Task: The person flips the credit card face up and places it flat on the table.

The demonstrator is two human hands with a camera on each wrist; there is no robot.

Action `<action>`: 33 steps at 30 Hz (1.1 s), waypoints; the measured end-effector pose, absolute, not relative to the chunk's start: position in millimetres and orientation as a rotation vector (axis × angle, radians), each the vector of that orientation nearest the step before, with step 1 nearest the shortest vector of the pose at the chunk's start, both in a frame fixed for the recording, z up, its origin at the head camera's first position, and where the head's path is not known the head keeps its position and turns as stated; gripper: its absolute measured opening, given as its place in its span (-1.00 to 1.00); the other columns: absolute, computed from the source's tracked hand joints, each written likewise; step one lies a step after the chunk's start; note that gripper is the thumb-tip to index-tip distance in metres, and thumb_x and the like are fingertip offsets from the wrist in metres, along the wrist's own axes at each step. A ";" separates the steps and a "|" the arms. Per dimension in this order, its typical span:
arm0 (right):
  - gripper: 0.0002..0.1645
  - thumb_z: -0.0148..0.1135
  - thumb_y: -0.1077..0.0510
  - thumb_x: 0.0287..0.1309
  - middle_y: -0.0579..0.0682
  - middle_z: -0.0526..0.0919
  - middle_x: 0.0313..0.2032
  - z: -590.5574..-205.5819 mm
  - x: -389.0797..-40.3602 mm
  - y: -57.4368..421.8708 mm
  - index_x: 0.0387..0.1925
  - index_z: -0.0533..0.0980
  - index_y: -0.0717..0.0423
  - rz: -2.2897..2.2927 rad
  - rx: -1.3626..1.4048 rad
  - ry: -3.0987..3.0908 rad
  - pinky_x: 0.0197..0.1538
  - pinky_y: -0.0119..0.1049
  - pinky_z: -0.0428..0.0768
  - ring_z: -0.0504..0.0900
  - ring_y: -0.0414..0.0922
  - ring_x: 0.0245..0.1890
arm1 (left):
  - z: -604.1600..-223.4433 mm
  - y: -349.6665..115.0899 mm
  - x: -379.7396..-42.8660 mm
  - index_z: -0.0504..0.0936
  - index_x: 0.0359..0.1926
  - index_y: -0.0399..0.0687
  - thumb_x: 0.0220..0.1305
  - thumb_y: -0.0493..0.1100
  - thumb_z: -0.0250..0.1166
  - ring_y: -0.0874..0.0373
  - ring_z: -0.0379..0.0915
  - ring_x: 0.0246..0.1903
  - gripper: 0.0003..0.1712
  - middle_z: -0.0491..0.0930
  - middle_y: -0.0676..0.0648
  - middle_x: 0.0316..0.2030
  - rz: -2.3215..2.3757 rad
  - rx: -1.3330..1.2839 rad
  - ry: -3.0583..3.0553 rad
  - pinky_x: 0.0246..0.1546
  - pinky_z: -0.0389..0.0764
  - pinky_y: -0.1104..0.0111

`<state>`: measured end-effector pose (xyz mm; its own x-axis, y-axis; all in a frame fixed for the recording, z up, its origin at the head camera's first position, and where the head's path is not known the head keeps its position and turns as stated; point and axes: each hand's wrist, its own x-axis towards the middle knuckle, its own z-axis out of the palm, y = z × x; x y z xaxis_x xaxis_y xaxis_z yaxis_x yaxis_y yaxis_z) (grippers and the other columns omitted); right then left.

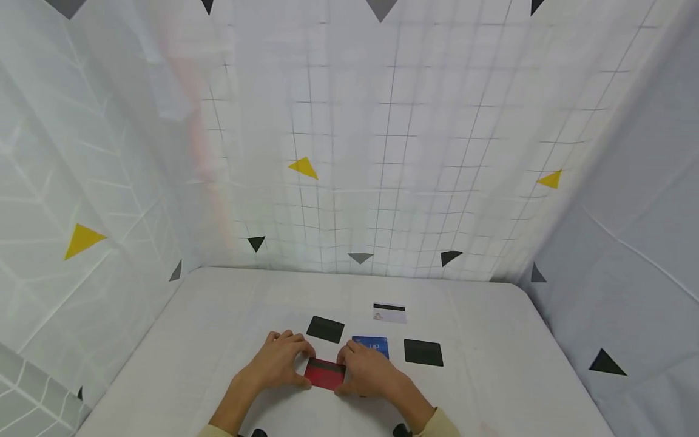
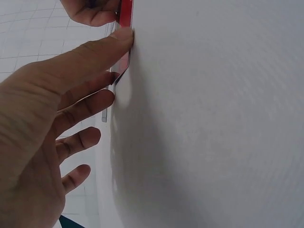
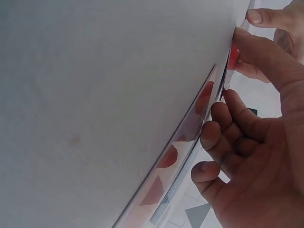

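A red card with a dark stripe along its far edge (image 1: 325, 374) is between the two hands, at the near middle of the table. My left hand (image 1: 280, 362) pinches its left end between thumb and forefinger; the other fingers are spread apart in the left wrist view. At the card's right end, my right hand (image 1: 371, 371) grips with thumb and forefinger, its remaining fingers bent. Whether the red card (image 2: 126, 14) touches the table cannot be told. Just beyond the right hand lies a blue card marked VIP (image 1: 374, 345), partly covered by that hand.
A black card (image 1: 325, 329) lies beyond the left hand, another black card (image 1: 423, 352) to the right. Farther back is a white card with a dark stripe (image 1: 390, 313). The white table (image 1: 246, 291) is bordered by pale sheets (image 1: 349, 206) with triangle markers.
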<state>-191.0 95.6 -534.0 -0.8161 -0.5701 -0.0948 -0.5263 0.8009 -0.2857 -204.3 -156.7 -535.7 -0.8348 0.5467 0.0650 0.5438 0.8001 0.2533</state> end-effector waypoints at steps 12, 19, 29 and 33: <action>-0.37 0.50 -0.33 -0.04 -0.25 0.44 -0.25 -533.7 -190.9 95.9 -0.06 0.52 -0.10 -0.371 -0.891 2.809 -0.19 -0.34 0.54 0.41 -0.32 -0.32 | -539.5 -156.3 -202.6 0.65 -0.19 0.35 -0.32 0.38 0.61 0.28 0.35 -0.17 -0.38 0.56 0.32 -0.22 0.391 0.963 3.014 -0.07 0.31 0.06; -0.37 0.49 -0.35 -0.05 -0.27 0.45 -0.24 -532.0 -191.0 95.4 -0.06 0.54 -0.10 -0.353 -0.900 2.809 -0.17 -0.34 0.55 0.42 -0.33 -0.31 | -538.6 -156.2 -201.7 0.65 -0.21 0.34 -0.29 0.38 0.61 0.28 0.35 -0.17 -0.41 0.56 0.32 -0.25 0.391 0.954 3.018 -0.05 0.31 0.04; -0.36 0.44 -0.41 -0.03 -0.27 0.48 -0.24 -531.5 -191.2 94.7 -0.04 0.56 -0.14 -0.332 -0.861 2.805 -0.15 -0.33 0.58 0.43 -0.31 -0.29 | -538.1 -156.7 -202.3 0.67 -0.20 0.38 -0.23 0.41 0.57 0.29 0.33 -0.19 -0.45 0.55 0.34 -0.26 0.383 0.934 3.000 -0.05 0.32 0.03; -0.32 0.41 -0.46 -0.04 -0.26 0.49 -0.22 -532.6 -191.8 94.3 -0.01 0.56 -0.15 -0.325 -0.842 2.800 -0.17 -0.32 0.57 0.43 -0.30 -0.29 | -537.5 -156.9 -203.5 0.68 -0.20 0.39 -0.19 0.44 0.53 0.29 0.32 -0.18 -0.46 0.55 0.34 -0.26 0.420 0.914 2.975 -0.01 0.32 -0.01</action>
